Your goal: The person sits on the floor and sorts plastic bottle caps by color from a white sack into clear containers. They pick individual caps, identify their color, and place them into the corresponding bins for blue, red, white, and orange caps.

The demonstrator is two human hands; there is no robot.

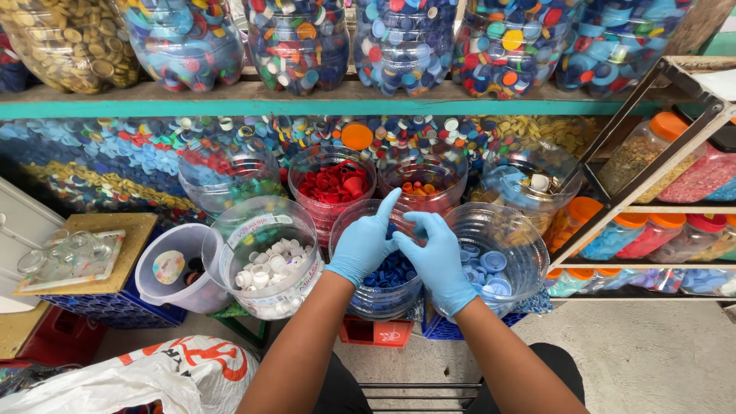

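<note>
1. Keep both gloved hands over the dark-blue cap tub (381, 285).
2. Left hand (365, 244): fingers loosely open, holding nothing visible.
3. Right hand (438, 259): fingers curled; whether it holds anything, I cannot tell.
4. Avoid mixing with the white-cap tub (270, 264) or light-blue tub (498, 253) on either side.

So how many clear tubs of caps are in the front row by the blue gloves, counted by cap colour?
Tub of white caps: 1
Tub of dark blue caps: 1
Tub of light blue caps: 1
Total: 3
</note>
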